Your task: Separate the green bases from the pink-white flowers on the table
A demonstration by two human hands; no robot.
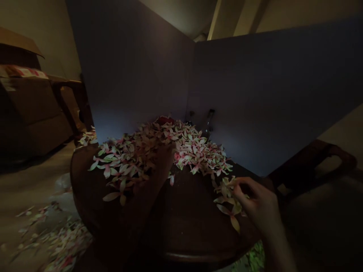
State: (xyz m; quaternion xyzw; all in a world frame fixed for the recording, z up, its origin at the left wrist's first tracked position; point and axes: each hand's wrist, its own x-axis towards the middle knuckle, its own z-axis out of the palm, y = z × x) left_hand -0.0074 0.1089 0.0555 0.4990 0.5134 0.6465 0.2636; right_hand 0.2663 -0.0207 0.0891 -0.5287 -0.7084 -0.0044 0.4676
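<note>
A large heap of pale artificial-looking flowers (pixel 195 149) with pink centres covers the back of a dark round table (pixel 187 223). My left hand (pixel 166 155) reaches into the middle of the heap, deep in shadow; its fingers are too dark to make out. At the right side of the table, my right hand (pixel 259 202) has thumb and forefinger pinched together on a pale flower (pixel 227 183). Just under that hand lie a few more loose flowers (pixel 231 215). One small flower (pixel 171 179) rests apart on the wood between my hands.
Two dark upright panels (pixel 269 94) meet in a corner behind the heap. A small glass bottle (pixel 209 120) stands before them. Cardboard boxes (pixel 36 109) and a wooden chair (pixel 68 90) are left; another chair (pixel 320 162) is right. Loose petals (pixel 68 241) litter the floor.
</note>
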